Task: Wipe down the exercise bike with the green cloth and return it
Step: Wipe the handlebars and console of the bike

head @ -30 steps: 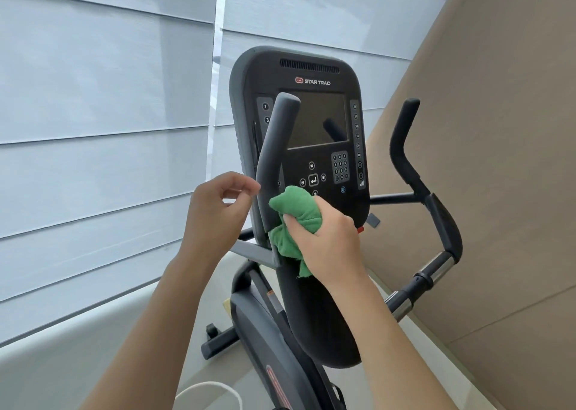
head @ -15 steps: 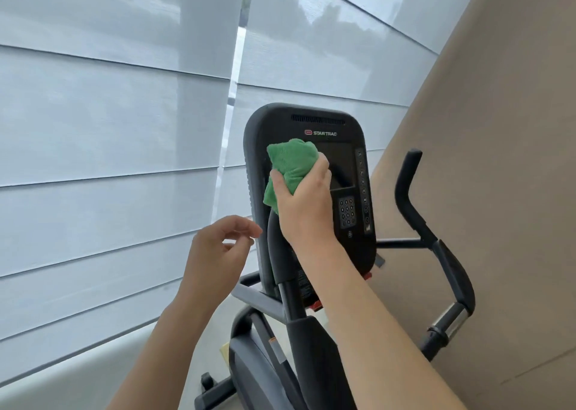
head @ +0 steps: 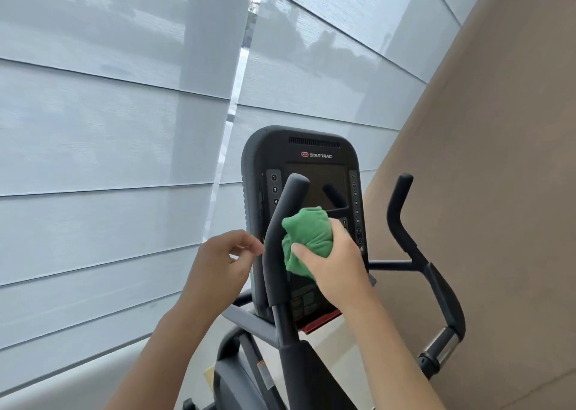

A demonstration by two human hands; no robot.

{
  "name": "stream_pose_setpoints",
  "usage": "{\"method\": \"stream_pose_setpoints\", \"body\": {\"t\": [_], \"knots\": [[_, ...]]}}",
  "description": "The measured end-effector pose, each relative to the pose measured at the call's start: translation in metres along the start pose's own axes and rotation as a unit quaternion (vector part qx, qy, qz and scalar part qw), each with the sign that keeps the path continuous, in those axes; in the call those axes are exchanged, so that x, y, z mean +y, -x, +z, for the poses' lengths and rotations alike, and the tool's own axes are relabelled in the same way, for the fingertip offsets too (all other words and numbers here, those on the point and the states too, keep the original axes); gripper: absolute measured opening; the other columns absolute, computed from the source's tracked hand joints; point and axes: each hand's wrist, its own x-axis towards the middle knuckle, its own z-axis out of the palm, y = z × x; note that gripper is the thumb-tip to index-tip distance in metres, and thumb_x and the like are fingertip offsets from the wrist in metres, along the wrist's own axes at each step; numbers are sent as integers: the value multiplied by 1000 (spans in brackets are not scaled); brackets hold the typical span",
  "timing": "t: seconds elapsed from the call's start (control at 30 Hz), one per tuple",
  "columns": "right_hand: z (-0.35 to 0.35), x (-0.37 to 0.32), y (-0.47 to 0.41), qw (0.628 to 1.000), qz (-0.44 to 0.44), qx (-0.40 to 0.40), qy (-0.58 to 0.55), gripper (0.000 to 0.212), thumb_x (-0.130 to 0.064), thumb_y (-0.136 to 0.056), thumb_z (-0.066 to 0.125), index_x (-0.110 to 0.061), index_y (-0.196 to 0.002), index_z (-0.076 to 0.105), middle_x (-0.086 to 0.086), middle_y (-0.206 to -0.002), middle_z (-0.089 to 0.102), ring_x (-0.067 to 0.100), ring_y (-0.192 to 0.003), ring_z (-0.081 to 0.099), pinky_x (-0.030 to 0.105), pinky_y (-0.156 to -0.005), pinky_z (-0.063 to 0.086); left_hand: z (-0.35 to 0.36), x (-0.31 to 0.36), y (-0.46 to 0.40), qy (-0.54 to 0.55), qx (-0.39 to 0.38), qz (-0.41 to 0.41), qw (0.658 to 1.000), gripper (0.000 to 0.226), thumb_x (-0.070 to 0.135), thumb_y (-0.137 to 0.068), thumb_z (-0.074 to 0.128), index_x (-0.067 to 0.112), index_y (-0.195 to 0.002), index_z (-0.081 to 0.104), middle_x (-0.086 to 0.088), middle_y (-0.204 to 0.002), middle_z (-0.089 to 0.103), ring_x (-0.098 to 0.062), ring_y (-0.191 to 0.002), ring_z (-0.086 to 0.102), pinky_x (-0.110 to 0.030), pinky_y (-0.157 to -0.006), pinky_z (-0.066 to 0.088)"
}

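Note:
A black exercise bike stands in front of me, its console point(head: 311, 157) marked STAR TRAC. My right hand point(head: 335, 261) grips the bunched green cloth point(head: 307, 238) against the right side of the left handlebar point(head: 274, 244), low on the console face. My left hand point(head: 223, 261) hovers just left of that handlebar with loosely curled fingers, holding nothing. The right handlebar point(head: 402, 222) rises at the far right, with a chrome grip section point(head: 441, 344) lower down.
Pale window blinds point(head: 124, 129) fill the left and back. A brown wall point(head: 498, 191) slants close along the bike's right side. The bike frame point(head: 243, 378) drops away below the console.
My right hand has slid the cloth down from the handlebar's top to its middle. The left hand stays beside the bar. My view has tilted upward.

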Motion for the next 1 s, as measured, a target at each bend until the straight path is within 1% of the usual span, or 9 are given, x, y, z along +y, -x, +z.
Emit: {"method": "stream_pose_setpoints", "body": {"t": [0.17, 0.3, 0.37, 0.43, 0.53, 0.63, 0.7, 0.83, 1.0], "knots": [[-15, -52, -40, 985, -138, 105, -11, 63, -41, -83, 85, -29, -138, 56, -9, -126, 52, -13, -107, 55, -3, -82, 42, 12, 3, 10, 3, -63, 54, 997, 43, -7, -86, 54, 30, -83, 75, 6, -87, 73, -15, -70, 69, -33, -69, 58], [21, -86, -67, 967, -166, 73, 179, 33, -40, -77, 84, -23, -96, 64, -1, -105, 59, 22, -89, 60, 32, -75, 50, 27, 3, 18, -88, -163, 149, 971, 44, -1, -78, 45, 32, -83, 75, 21, -93, 69, -8, -94, 63, -14, -76, 47], [20, -97, -86, 958, -149, 53, 241, 27, -35, -69, 81, -22, -71, 57, -5, -79, 61, 21, -74, 61, 32, -64, 44, 30, -4, 21, -118, -159, 183, 963, 43, -3, -80, 50, 32, -82, 74, 21, -93, 67, -9, -98, 58, -14, -77, 43], [5, -98, -106, 973, -138, -50, 180, 25, -29, -65, 82, -18, -64, 60, -2, -62, 63, 17, -62, 62, 37, -58, 51, 31, -10, 25, -125, -143, 218, 957, 38, -3, -82, 56, 31, -80, 73, 22, -91, 67, -9, -98, 57, -18, -78, 45], [-11, -82, -115, 970, -174, -167, 6, 18, -14, -75, 88, -7, -83, 73, 15, -80, 74, 30, -78, 74, 44, -75, 63, 35, -16, 35, -126, -144, 252, 949, 31, 1, -81, 63, 31, -79, 71, 23, -92, 66, -8, -101, 55, -21, -79, 44], [1, -69, -110, 965, -152, -96, -193, 21, -2, -78, 86, 3, -94, 74, 25, -90, 75, 44, -86, 74, 51, -80, 63, 38, -22, 38, -102, -141, 246, 954, 30, 2, -83, 66, 32, -79, 72, 25, -95, 65, -11, -106, 55, -20, -83, 42], [19, -68, -101, 960, -121, 18, -251, 18, -6, -76, 86, 0, -87, 74, 13, -80, 75, 30, -75, 73, 43, -73, 63, 39, -25, 37, -79, -132, 238, 959, 30, 2, -83, 65, 31, -78, 72, 24, -95, 64, -11, -106, 55, -20, -82, 42], [49, -80, -87, 958, -153, 225, 95, 24, -28, -76, 77, -19, -72, 56, -4, -69, 60, 22, -60, 56, 33, -53, 42, 43, -27, 38, -71, -123, 243, 960, 29, 5, -82, 62, 32, -79, 71, 25, -94, 63, -11, -104, 54, -21, -86, 42], [41, -105, -99, 906, -157, 112, 377, 20, -26, -77, 71, -23, -75, 51, -5, -70, 46, 27, -69, 49, 31, -62, 35, 41, -29, 34, -73, -136, 246, 957, 27, 8, -83, 60, 33, -79, 70, 25, -95, 62, -13, -106, 54, -21, -85, 43]]}}
